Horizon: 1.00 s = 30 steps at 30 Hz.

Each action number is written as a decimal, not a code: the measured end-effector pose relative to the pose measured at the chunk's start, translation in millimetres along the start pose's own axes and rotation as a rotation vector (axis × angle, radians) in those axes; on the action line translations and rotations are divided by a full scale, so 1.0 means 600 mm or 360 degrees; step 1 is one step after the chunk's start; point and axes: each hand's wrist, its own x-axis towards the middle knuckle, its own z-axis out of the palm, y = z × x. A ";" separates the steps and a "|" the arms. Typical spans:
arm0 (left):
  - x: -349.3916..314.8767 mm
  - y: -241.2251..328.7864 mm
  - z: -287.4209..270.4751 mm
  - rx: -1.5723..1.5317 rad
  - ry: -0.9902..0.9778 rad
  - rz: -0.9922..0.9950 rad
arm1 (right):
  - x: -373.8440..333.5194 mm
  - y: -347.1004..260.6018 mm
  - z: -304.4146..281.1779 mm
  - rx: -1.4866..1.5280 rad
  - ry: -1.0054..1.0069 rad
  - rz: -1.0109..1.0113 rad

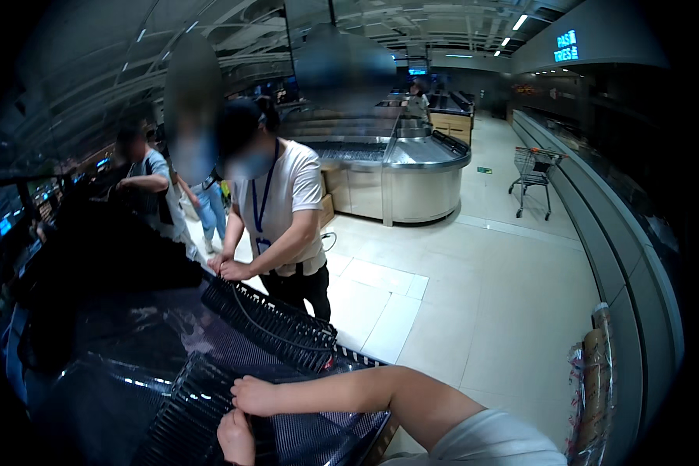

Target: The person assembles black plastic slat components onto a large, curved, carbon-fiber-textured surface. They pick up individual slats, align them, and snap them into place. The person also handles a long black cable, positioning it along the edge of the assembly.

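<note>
My right hand [255, 395] reaches in from the right, its fingers curled closed at the edge of a black slatted panel [185, 404]. Just below it, almost touching, is my left hand [235, 437], also closed, fingertips meeting near the same edge. Whatever the fingertips pinch is too small or hidden to make out. The panel lies on a dark display counter [124, 326], partly under shiny clear film. A second black slatted strip [276, 326] runs along the counter's far edge, with a dark cable across it.
Across the counter, a masked person [279, 202] in a white T-shirt has both hands at the far strip's end. Other people stand behind, left. A rounded steel counter [412, 182] is farther back. A shopping cart [533, 175] and wrapped rolls [594, 380] are on the right.
</note>
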 end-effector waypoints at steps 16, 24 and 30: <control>-0.029 -0.029 0.015 0.0103 -0.0080 -0.0006 | 0.004 0.000 0.020 -0.0118 0.0029 0.0051; -0.038 -0.040 -0.011 0.0114 -0.0328 -0.0071 | 0.021 -0.005 -0.018 -0.0195 -0.0264 -0.0025; -0.036 -0.043 -0.004 0.0114 -0.0346 -0.0069 | 0.019 0.000 -0.015 -0.0083 -0.0179 -0.0057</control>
